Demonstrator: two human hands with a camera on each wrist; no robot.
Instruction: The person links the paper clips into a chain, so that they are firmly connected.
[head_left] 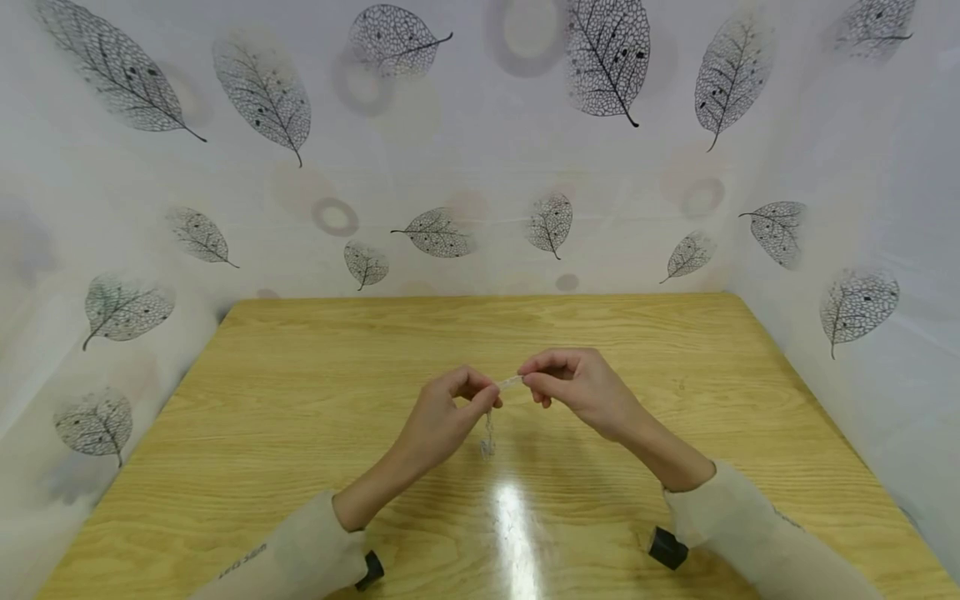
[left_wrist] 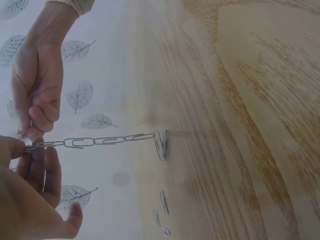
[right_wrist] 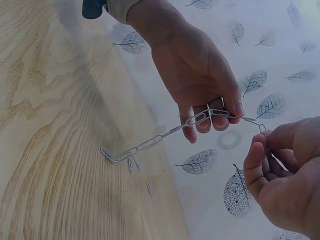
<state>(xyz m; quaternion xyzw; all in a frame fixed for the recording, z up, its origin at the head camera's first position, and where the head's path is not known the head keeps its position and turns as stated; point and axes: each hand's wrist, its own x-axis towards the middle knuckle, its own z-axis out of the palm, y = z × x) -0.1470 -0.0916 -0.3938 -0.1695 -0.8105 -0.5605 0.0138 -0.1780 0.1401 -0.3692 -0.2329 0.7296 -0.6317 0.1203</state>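
Note:
A chain of silver paper clips (left_wrist: 109, 140) runs between and below my two hands. My left hand (head_left: 442, 417) pinches it near its upper end between thumb and fingers. From there the linked clips hang down, and the lowest ones lie folded at the tabletop in the left wrist view. To the right, at about the same height, my right hand (head_left: 592, 396) pinches the end clip with thumb and forefinger. A short stretch of wire (head_left: 512, 382) spans the gap between both hands. Fingertips partly hide the clips they hold.
Several loose paper clips (right_wrist: 150, 190) lie on the wooden table (head_left: 300, 350) near the chain's lower end. Leaf-printed white cloth (head_left: 480, 167) stands behind the table and along both sides. A black device (head_left: 667, 548) sits at the right cuff.

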